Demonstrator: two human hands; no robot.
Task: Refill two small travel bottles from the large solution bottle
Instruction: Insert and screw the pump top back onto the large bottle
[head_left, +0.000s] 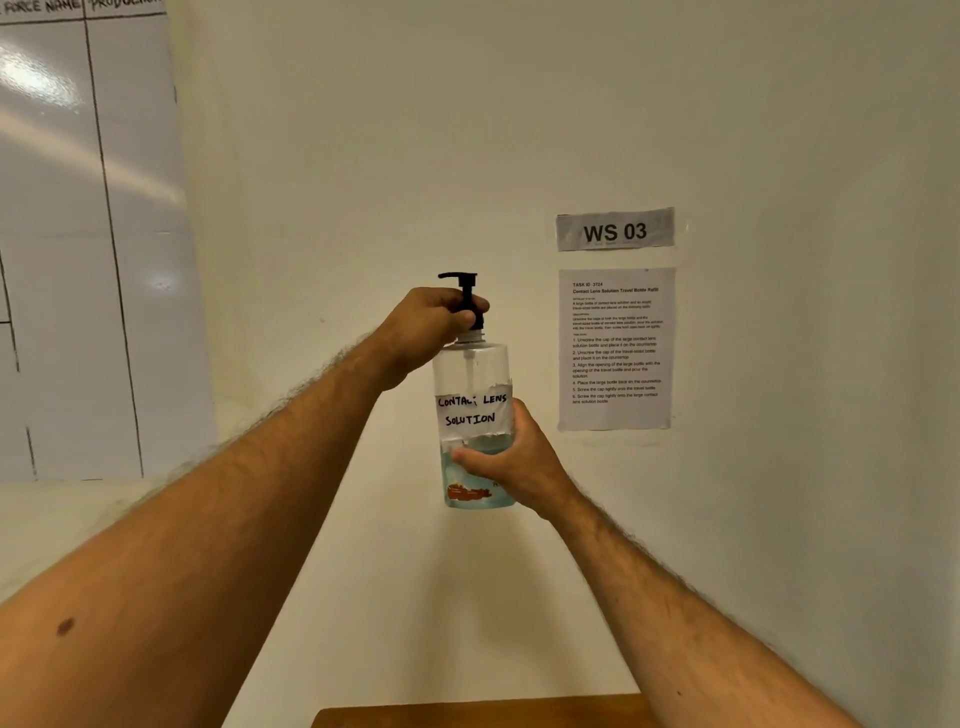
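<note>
I see the large solution bottle (474, 415) held upright in the air before the wall, clear plastic, cylindrical, bluish liquid low inside. My right hand (511, 457) wraps its lower body; my left hand (431, 325) curls round the black pump cap (465, 299). A handwritten paper label (474, 410) crosses it.

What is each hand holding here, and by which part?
Both hold the large solution bottle: the left hand grips its black pump cap, and the right hand wraps the lower body.
</note>
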